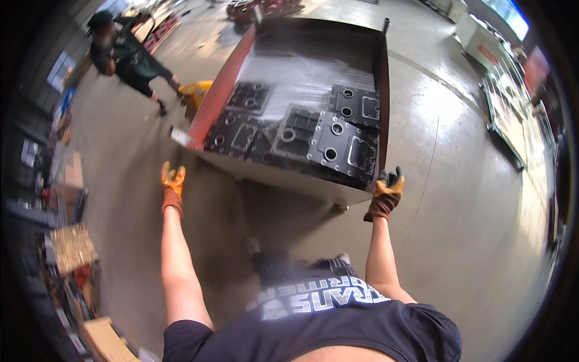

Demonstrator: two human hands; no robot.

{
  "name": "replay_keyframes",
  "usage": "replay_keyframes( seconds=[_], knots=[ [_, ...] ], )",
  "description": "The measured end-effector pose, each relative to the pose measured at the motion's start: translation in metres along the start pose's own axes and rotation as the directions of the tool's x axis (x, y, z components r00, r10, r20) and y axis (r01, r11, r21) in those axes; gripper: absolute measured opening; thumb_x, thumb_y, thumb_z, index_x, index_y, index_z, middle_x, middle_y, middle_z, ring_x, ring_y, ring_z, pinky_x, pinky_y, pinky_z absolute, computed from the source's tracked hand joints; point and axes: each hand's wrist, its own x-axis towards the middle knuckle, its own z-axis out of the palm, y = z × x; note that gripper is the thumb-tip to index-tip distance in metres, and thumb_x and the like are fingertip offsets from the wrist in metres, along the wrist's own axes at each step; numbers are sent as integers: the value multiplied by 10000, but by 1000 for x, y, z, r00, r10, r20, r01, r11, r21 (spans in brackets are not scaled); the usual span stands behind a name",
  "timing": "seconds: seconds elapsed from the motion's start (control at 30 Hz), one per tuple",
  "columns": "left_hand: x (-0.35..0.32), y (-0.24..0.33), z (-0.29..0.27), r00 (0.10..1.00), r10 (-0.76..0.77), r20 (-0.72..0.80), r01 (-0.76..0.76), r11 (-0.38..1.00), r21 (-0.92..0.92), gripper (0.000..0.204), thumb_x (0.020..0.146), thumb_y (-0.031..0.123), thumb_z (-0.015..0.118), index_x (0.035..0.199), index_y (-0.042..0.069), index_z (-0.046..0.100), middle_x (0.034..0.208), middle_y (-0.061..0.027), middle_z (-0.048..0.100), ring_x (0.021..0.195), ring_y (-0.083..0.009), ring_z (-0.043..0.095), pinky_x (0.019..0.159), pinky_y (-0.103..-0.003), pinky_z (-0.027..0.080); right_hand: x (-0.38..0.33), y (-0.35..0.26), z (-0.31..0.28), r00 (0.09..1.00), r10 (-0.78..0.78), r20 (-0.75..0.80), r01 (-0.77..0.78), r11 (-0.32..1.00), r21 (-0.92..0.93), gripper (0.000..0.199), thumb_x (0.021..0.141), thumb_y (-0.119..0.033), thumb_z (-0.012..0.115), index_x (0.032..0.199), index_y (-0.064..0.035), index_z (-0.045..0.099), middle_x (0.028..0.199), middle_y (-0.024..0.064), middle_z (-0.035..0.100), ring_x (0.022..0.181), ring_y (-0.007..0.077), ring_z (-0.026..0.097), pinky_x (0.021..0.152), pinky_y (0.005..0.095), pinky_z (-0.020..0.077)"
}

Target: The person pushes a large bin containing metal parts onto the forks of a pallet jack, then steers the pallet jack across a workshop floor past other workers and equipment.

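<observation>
Metal bin [241, 60] of black cast plates [344, 145], right hand [386, 193] fingers gripping its corner, left hand [172, 184] fingers spread open

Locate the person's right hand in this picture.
In the head view, the gloved right hand is right of centre, gripping the near right corner of the metal bin beside the dark cast plates.
</observation>
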Motion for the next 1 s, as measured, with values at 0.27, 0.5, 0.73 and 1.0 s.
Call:
replay_keyframes(
  seconds=[0.27,0.5,0.73,1.0],
  knots=[
    [290,-48,46,993,112,35,-97,953,-288,675,789,171,719,1360,73,373,1317,-154,450,1184,-250,457,1001,-378,382,6,39,61,890,30,-455,245,811,532,284,788,13,632,1058,21,544,917,53,589,800,138,581,728,273,506],
    [296,-55,44,990,143,-10,-142,976,-164,355,812,177,696,1124,37,599,1049,-41,617,957,-164,561,870,-314,440,2,25,53,833,-109,-542,181,980,81,126,800,-79,657,890,-14,598,778,15,612,710,101,587,657,248,488],
    [324,-71,17,979,144,-147,-147,989,-15,323,791,190,726,1050,30,622,954,-20,620,858,-147,555,802,-300,444,-10,21,61,866,0,-499,123,969,214,232,810,-109,649,975,34,572,795,67,612,742,143,597,687,268,493],
    [316,-60,28,973,108,-206,-131,986,-104,222,779,69,707,984,62,623,906,14,600,834,-116,540,793,-262,426,-11,21,60,824,-120,-553,128,991,-25,298,832,-236,619,923,45,585,753,88,611,687,186,598,668,306,494]
  ],
)
